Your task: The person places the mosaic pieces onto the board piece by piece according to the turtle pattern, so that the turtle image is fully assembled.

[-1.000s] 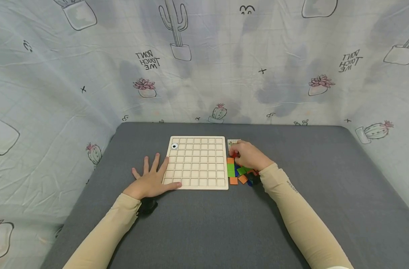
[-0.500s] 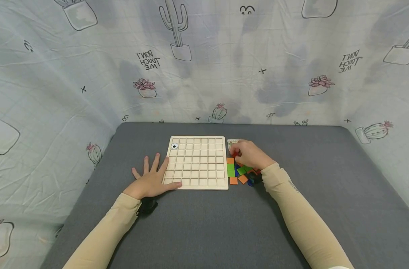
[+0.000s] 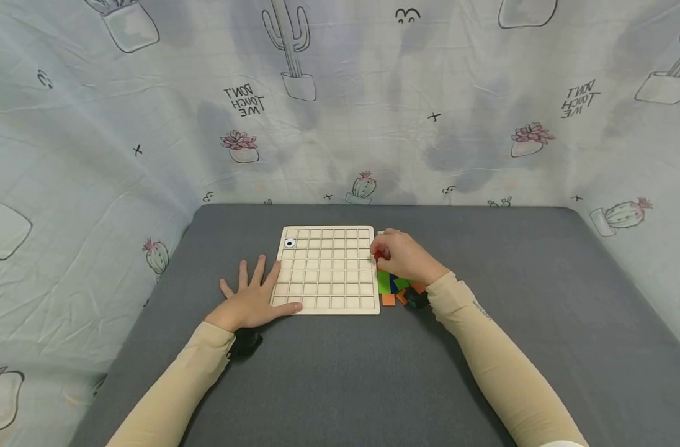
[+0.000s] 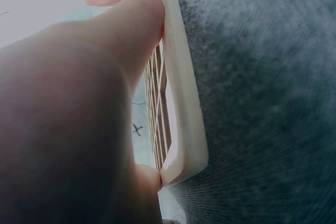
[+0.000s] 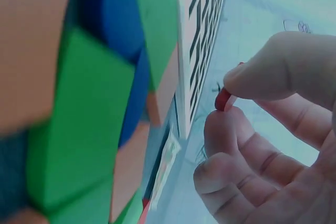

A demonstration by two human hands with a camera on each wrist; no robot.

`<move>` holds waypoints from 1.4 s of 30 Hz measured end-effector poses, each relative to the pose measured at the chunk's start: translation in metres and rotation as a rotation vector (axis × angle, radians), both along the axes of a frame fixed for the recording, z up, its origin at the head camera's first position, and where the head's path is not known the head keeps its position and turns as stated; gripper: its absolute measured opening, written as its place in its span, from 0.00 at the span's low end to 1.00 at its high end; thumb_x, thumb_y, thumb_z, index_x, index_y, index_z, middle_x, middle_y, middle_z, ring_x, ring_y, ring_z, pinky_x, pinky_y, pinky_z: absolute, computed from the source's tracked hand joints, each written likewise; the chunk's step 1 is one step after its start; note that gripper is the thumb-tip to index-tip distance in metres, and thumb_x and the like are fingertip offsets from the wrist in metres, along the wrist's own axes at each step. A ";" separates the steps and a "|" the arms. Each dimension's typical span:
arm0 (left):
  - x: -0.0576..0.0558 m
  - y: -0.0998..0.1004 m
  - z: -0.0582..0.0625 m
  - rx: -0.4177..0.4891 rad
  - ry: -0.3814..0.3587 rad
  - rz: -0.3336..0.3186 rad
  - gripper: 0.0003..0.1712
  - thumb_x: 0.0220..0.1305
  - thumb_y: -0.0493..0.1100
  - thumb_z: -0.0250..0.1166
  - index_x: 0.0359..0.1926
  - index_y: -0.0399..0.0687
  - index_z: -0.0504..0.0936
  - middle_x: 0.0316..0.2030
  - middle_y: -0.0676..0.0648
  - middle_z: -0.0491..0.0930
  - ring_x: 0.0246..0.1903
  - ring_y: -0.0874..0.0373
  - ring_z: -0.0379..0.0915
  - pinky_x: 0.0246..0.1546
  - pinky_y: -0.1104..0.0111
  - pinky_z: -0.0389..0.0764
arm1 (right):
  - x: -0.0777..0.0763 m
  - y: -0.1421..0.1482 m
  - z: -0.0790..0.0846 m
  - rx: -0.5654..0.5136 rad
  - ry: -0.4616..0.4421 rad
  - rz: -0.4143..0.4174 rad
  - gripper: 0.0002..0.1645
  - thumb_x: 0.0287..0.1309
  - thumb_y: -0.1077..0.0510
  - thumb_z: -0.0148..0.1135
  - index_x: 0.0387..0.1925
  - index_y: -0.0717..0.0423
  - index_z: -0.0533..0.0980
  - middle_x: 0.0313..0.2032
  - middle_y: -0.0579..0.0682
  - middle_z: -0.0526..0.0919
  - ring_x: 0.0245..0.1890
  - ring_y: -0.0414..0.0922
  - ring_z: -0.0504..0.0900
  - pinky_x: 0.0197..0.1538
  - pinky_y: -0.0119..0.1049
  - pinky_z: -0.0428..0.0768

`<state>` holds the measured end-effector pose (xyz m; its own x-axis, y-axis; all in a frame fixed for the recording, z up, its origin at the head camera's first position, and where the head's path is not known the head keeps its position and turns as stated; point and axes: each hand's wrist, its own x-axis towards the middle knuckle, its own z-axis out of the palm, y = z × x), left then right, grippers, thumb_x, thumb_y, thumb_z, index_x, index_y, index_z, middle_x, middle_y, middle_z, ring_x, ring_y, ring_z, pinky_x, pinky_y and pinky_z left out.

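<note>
My left hand [image 3: 253, 304] rests spread over the left edge of a pale wooden grid board [image 3: 333, 266], its thumb on the near rim. In the left wrist view the thumb [image 4: 139, 17] lies along the board's raised edge. My right hand [image 3: 411, 257] pinches a small red tile [image 5: 223, 99] between thumb and fingertips, held up at the board's right edge. A white round piece with a black dot [image 3: 290, 243] sits in a cell near the board's far left corner; the other cells in sight are bare.
Orange, green and blue tiles [image 3: 384, 283] lie in a loose pile along the board's right side, partly under my right hand. A printed card [image 5: 167, 158] lies beyond them, mostly hidden in the head view. A cactus-print cloth [image 3: 340, 143] hangs behind the grey table [image 3: 329, 379].
My right hand has lifted the red tile from beside the pile and moved slightly left to the board's edge, covering more of the card. The left hand has stayed still.
</note>
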<state>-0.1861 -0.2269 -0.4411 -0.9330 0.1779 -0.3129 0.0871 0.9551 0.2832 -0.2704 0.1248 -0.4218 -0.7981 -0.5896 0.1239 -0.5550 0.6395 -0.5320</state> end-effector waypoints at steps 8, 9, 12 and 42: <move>0.000 -0.001 0.000 -0.004 0.004 0.005 0.70 0.59 0.86 0.55 0.85 0.53 0.38 0.83 0.34 0.26 0.78 0.22 0.15 0.59 0.15 0.27 | 0.005 -0.023 0.000 -0.018 0.005 0.016 0.05 0.63 0.65 0.69 0.40 0.58 0.82 0.37 0.50 0.80 0.34 0.43 0.76 0.41 0.38 0.77; 0.000 -0.001 0.000 -0.005 0.003 0.005 0.70 0.59 0.86 0.55 0.85 0.53 0.38 0.83 0.34 0.26 0.78 0.23 0.15 0.59 0.15 0.27 | 0.005 -0.027 -0.001 -0.017 0.000 0.016 0.05 0.63 0.65 0.69 0.41 0.57 0.82 0.38 0.50 0.80 0.34 0.43 0.77 0.41 0.38 0.77; 0.000 -0.001 0.000 -0.003 0.007 0.003 0.70 0.59 0.86 0.55 0.85 0.53 0.38 0.83 0.33 0.27 0.78 0.23 0.16 0.59 0.15 0.27 | 0.004 -0.039 0.002 -0.010 -0.011 0.004 0.06 0.62 0.64 0.69 0.41 0.56 0.82 0.39 0.50 0.81 0.34 0.43 0.79 0.42 0.38 0.79; 0.001 0.003 0.000 -0.008 0.008 -0.002 0.70 0.59 0.86 0.55 0.85 0.51 0.40 0.83 0.32 0.29 0.78 0.21 0.18 0.59 0.14 0.29 | -0.047 -0.166 0.006 0.112 -0.080 0.086 0.05 0.68 0.62 0.66 0.44 0.57 0.82 0.39 0.51 0.81 0.38 0.45 0.74 0.44 0.36 0.73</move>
<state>-0.1855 -0.2243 -0.4411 -0.9350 0.1770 -0.3073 0.0910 0.9573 0.2744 -0.3169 -0.0414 -0.4158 -0.7486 -0.6629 -0.0087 -0.5689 0.6490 -0.5051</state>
